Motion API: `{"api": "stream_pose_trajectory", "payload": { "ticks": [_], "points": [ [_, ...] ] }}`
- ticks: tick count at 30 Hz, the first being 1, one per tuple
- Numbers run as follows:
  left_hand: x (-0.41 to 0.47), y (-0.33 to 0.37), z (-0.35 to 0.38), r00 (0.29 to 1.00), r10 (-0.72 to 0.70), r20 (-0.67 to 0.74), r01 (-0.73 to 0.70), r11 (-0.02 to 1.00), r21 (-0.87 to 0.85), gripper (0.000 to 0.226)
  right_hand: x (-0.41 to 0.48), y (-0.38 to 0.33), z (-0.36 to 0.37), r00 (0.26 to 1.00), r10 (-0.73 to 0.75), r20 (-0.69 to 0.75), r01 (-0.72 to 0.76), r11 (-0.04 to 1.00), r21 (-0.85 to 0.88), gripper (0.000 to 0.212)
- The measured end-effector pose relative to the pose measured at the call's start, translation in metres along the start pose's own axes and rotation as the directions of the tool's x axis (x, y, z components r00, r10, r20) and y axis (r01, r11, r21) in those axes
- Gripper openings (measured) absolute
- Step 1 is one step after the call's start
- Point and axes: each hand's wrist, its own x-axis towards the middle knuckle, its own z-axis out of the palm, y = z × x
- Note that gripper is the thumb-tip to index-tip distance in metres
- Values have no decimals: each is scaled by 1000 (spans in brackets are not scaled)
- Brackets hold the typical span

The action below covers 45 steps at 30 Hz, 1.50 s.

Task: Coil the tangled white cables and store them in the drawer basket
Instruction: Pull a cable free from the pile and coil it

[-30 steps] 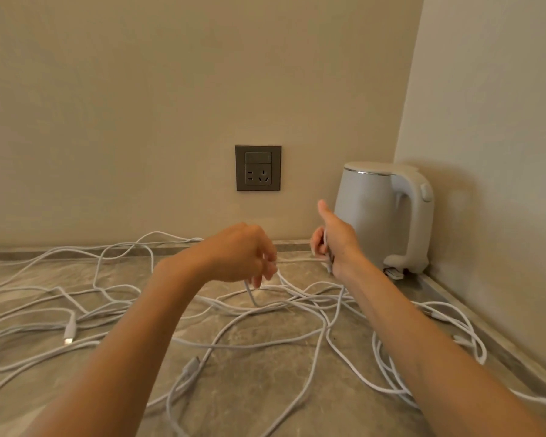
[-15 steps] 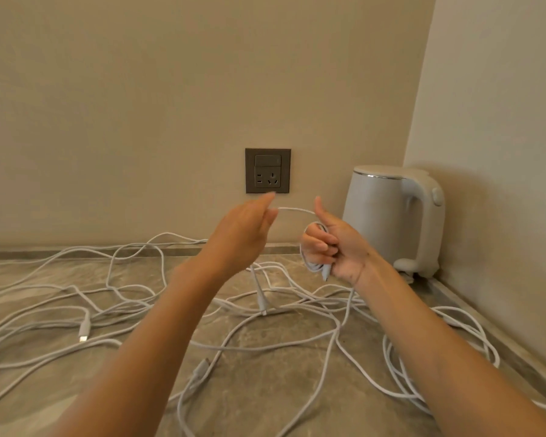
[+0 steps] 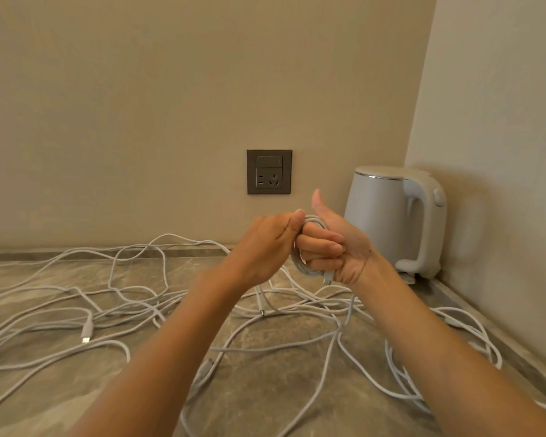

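1. Because the white cables (image 3: 158, 313) are thin, light and limp, they lie sprawled in crossing loops over most of the bench (image 3: 265, 389), from its left edge to the back right corner by the kettle (image 3: 391, 222).
2. A small coil (image 3: 298, 264) is held up above the middle of the bench, towards its back edge. The right grip (image 3: 338, 244) has its fingers (image 3: 322, 247) curled through and round it, thumb up, and a connector (image 3: 327, 277) pokes out below.
3. The left grip (image 3: 262, 247) pinches the coil's top turn, thumb tip on the strand.
4. Such cord likely weighs almost nothing and keeps no shape, so the turns will probably spring loose unless clamped.
5. Best taken on the free strand just short of the coil. The plugs are the only stiff parts and may snag at crossings.
6. The drawer basket is not in view.
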Motion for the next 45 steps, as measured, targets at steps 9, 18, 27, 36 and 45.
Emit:
{"api": "stream_pose_trajectory", "payload": {
  "ticks": [9, 18, 27, 36, 45],
  "points": [
    [-1, -7, 3, 997, 53, -55, -45, 988, 145, 42, 2, -1, 26, 771, -255, -584, 47, 937, -347, 69],
    [1, -6, 13, 999, -40, 26, 36, 989, 142, 38, 10, 5, 12, 326, -549, -769, 119, 831, -543, 81],
    [1, -5, 0, 985, -35, -171, 55, 992, 112, 31, 11, 2, 17, 476, -507, -719, 173, 855, -488, 61],
    [2, -11, -7, 878, -357, -318, 256, 913, -317, 35, 24, 16, 16, 604, -559, -568, 95, 759, -645, 54],
    [5, -14, -10, 932, -246, -266, 202, 962, -184, 32, 19, 14, 26, 564, -673, -479, 109, 635, -765, 43]
  ]
}}
